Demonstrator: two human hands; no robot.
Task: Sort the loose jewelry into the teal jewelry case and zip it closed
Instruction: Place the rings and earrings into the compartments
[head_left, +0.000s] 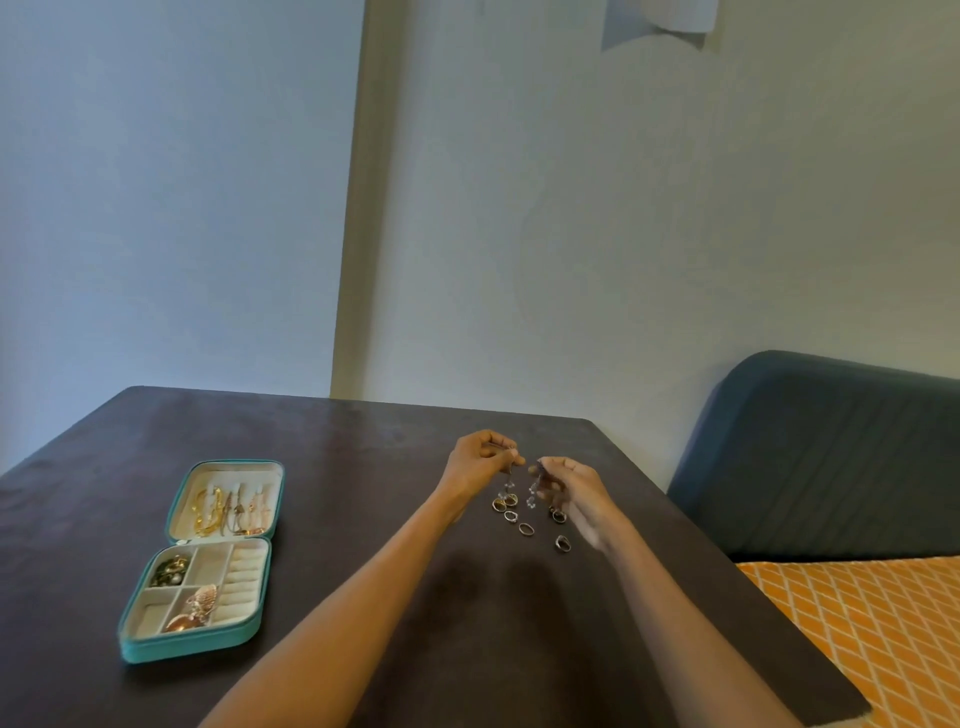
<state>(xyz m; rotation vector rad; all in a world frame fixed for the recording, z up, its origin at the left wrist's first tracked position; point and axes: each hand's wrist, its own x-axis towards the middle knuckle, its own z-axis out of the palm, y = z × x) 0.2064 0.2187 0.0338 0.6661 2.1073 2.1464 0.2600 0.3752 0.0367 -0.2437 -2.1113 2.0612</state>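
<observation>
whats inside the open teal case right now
In the teal case, gold chains hang in the lid; dark pieces and rose-gold pieces fill two compartments. The ring rolls look bare; anything beneath the pieces is hidden.

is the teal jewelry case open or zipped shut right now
Open. The teal jewelry case lies flat on the table, lid folded back, its compartments and necklaces showing.

No text, label, brand, number or sign can be read anywhere here, neither on the case nor on the wall.
</observation>
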